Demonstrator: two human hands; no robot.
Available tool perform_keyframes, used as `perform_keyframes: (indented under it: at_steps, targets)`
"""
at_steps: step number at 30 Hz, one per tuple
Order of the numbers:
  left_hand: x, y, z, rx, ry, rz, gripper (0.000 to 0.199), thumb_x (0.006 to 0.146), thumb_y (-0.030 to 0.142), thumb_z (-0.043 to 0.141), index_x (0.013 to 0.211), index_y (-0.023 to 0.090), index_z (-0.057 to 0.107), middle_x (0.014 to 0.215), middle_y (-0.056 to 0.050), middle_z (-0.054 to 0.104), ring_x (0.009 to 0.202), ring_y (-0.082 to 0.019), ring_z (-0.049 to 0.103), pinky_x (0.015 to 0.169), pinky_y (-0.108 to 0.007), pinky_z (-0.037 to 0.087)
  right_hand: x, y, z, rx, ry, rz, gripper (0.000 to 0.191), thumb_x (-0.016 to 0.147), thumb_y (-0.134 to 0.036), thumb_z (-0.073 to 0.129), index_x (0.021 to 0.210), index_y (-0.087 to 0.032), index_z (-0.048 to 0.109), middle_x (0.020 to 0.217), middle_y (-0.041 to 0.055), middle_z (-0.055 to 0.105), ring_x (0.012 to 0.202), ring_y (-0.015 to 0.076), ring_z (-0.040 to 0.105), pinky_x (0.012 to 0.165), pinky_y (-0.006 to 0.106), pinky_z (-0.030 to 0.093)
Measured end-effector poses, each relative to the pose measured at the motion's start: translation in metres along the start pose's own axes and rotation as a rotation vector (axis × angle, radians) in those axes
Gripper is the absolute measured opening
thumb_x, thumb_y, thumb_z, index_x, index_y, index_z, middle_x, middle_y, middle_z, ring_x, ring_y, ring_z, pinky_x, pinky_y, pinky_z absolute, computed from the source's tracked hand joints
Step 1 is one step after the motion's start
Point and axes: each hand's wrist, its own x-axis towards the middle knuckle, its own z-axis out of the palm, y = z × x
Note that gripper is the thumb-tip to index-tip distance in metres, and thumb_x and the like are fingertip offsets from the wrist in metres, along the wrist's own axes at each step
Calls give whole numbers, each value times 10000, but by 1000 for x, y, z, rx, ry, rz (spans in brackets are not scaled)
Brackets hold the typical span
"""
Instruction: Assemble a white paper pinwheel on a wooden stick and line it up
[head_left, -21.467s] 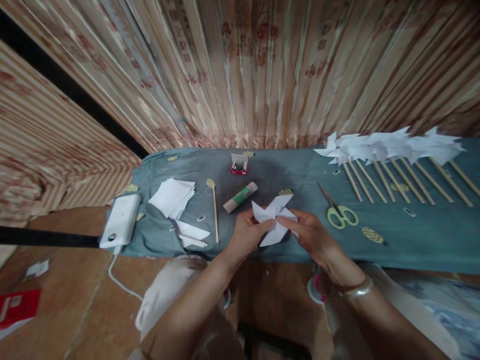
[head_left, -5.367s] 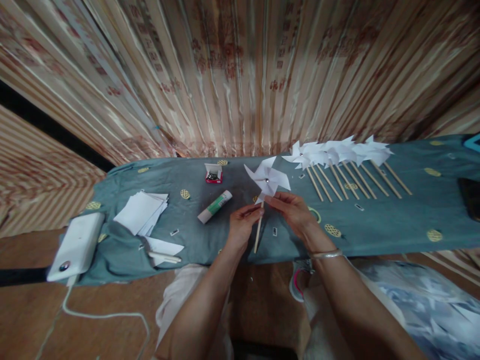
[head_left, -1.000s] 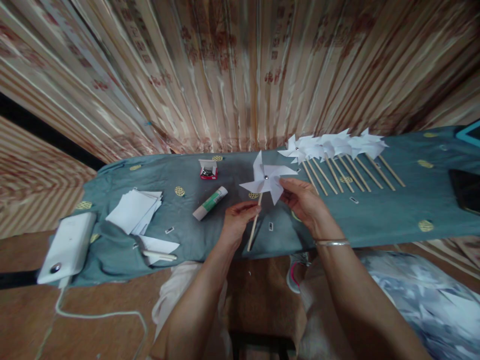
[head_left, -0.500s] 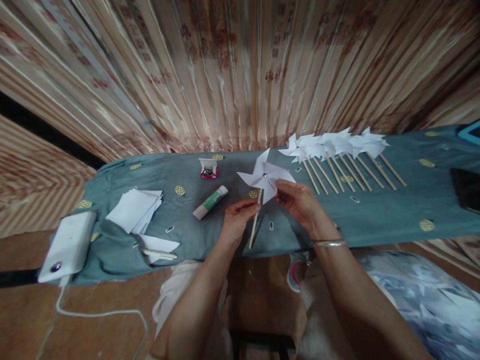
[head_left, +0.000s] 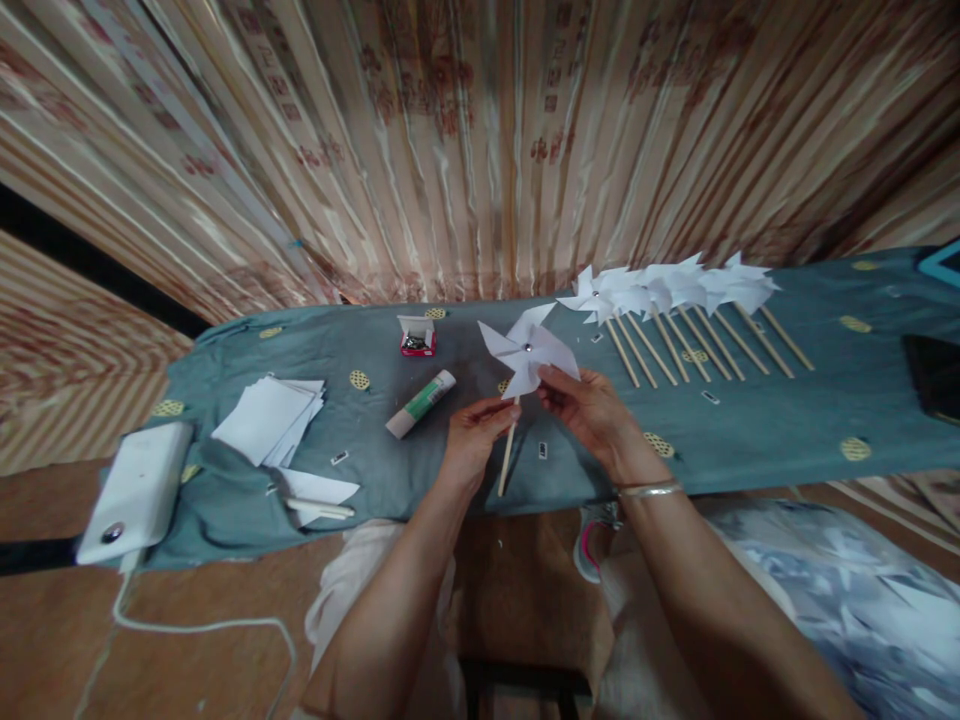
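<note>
Pinching stick [head_left: 507, 465] in head view: L hand [head_left: 474, 440], thumb + fingertips closed on it just below pinwheel [head_left: 525, 350]. R hand [head_left: 589, 412] part-curled, thumb over pinwheel's lower R edge; can't tell if gripping. Pinwheel held up over cloth [head_left: 720, 440], btwn tube [head_left: 421, 404] (L) & pinwheel row [head_left: 679, 288] (back R). Open box [head_left: 418, 342] behind tube; paper pile [head_left: 262, 422] far L.
</note>
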Motion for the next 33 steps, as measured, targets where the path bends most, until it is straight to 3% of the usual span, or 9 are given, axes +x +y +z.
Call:
perform_keyframes:
  at_steps: [8, 17, 27, 33]
  targets:
    - [0, 0, -1, 4, -41, 20, 278, 465, 293, 866, 690, 173, 757, 649, 0, 695, 610, -98, 568, 640, -242, 434, -1, 3, 4, -20, -4, 4, 333, 411, -313, 929, 625, -166, 720, 585, -22, 680, 489, 59, 560, 479, 175, 466]
    - [0, 1, -1, 12, -11, 2, 274, 452, 282, 865, 673, 168, 749, 633, 1, 687, 604, -104, 571, 651, -251, 444, -2, 4, 4, -145, -11, -93, 364, 420, -410, 913, 659, -202, 733, 617, -22, 698, 522, 94, 574, 519, 224, 472]
    - [-1, 2, 1, 28, -28, -14, 277, 435, 287, 866, 654, 168, 745, 628, -7, 686, 603, -111, 576, 645, -255, 445, 5, -11, -9, -49, -35, -33, 441, 620, -648, 752, 708, -219, 696, 663, 21, 709, 671, 179, 667, 546, 266, 498]
    - [-2, 3, 0, 38, -60, -19, 269, 456, 281, 861, 674, 165, 755, 632, -7, 690, 608, -103, 573, 646, -242, 438, 5, -15, -9, -31, -54, -39, 439, 657, -660, 712, 690, -223, 679, 686, 46, 725, 796, 239, 706, 588, 305, 547]
